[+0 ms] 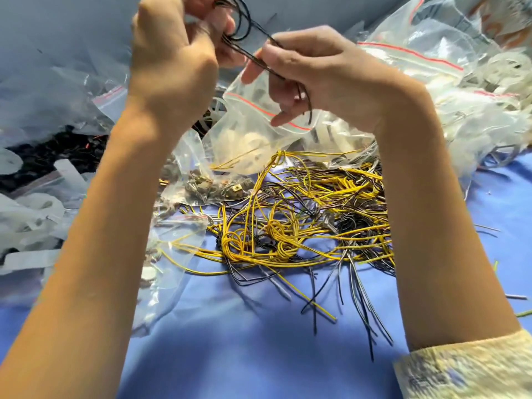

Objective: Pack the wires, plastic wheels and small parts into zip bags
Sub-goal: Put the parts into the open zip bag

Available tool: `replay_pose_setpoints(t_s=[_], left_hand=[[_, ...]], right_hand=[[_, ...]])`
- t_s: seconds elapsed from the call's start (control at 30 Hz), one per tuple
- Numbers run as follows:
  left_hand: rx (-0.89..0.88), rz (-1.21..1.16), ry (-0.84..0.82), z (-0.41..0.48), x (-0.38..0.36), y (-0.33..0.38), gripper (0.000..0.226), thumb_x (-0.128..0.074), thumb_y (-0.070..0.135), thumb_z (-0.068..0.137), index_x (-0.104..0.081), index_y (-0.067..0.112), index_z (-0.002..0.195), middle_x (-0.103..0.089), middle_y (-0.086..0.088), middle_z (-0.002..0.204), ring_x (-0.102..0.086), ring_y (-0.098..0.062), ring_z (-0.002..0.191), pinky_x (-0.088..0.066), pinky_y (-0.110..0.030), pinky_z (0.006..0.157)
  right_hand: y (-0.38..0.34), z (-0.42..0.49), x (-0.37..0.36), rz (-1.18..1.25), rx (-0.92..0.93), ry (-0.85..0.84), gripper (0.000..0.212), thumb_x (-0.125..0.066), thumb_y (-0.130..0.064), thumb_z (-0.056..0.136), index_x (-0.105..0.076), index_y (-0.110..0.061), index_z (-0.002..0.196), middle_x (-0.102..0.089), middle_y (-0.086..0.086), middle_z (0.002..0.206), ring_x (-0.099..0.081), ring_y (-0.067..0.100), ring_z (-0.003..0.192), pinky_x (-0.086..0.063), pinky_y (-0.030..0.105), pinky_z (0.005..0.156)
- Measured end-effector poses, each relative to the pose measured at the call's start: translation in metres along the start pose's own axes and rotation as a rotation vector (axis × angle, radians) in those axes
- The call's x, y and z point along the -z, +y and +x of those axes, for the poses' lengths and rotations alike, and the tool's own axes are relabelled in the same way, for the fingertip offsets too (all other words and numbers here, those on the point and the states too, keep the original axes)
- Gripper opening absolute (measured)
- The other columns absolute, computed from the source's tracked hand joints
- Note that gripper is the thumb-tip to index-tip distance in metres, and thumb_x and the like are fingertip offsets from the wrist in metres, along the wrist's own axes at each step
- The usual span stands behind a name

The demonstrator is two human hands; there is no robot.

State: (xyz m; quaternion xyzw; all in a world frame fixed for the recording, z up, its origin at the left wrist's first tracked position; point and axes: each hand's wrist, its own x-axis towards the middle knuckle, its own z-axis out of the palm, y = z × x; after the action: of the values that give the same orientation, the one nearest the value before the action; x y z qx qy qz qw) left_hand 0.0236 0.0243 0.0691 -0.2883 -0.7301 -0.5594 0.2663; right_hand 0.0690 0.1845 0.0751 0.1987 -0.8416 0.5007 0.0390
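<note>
Fingers curled: left hand holds black wire coil, right hand pinches its tail.
We keep loops tight, then feed them into the zip bag.

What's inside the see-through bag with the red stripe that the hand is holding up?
A pale round plastic wheel shows through the bag, held by the right hand. The fingers and creased plastic hide its upper part, so anything more inside cannot be told.
</note>
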Motion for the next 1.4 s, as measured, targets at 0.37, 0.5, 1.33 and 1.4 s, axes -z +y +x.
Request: replay_pose_setpoints(t_s=[0.37, 0.5, 1.33, 1.4], left_hand=[[0.011, 0.165, -0.182, -0.003, 0.005, -0.005, 0.008, -0.060, 0.021, 0.088, -0.063, 0.021, 0.095, -0.065, -0.003, 0.087, -0.066, -0.011, 0.074, -0.057, -0.032, 0.072], [-0.009, 0.229, -0.183, -0.002, 0.007, -0.009, 0.016, -0.062, 0.026, 0.087, -0.068, 0.020, 0.101, -0.065, 0.000, 0.094, -0.059, -0.002, 0.075, -0.047, -0.016, 0.070], [0.166, 0.342, -0.305, -0.007, -0.004, -0.022, 0.020, -0.048, 0.012, 0.082, -0.054, 0.030, 0.087, -0.066, 0.007, 0.085, -0.065, -0.021, 0.084, -0.051, -0.034, 0.085], [0.161, 0.407, -0.346, -0.007, -0.005, -0.021, 0.034, -0.043, 0.007, 0.081, -0.066, 0.032, 0.087, -0.061, 0.009, 0.075, -0.059, -0.012, 0.071, -0.045, -0.021, 0.067]], right_hand=[[0.010, 0.005, 0.005, -0.112, -0.063, 0.164, 0.041, -0.042, -0.040, 0.100, -0.070, -0.010, 0.093, -0.030, -0.017, 0.044, -0.028, 0.001, 0.044, -0.025, 0.013, 0.044], [0.011, 0.007, 0.003, -0.152, -0.033, 0.218, 0.037, -0.046, -0.040, 0.098, -0.072, -0.019, 0.083, -0.030, -0.011, 0.054, -0.028, 0.006, 0.048, -0.026, 0.017, 0.046], [0.020, 0.004, 0.022, -0.450, -0.262, 0.303, 0.037, -0.063, -0.048, 0.083, -0.073, -0.014, 0.073, -0.042, 0.010, 0.070, -0.034, 0.018, 0.062, -0.025, 0.028, 0.058], [0.023, 0.005, 0.020, -0.543, -0.301, 0.291, 0.038, -0.063, -0.045, 0.082, -0.073, -0.008, 0.083, -0.050, 0.005, 0.065, -0.038, 0.007, 0.051, -0.027, 0.021, 0.048]])
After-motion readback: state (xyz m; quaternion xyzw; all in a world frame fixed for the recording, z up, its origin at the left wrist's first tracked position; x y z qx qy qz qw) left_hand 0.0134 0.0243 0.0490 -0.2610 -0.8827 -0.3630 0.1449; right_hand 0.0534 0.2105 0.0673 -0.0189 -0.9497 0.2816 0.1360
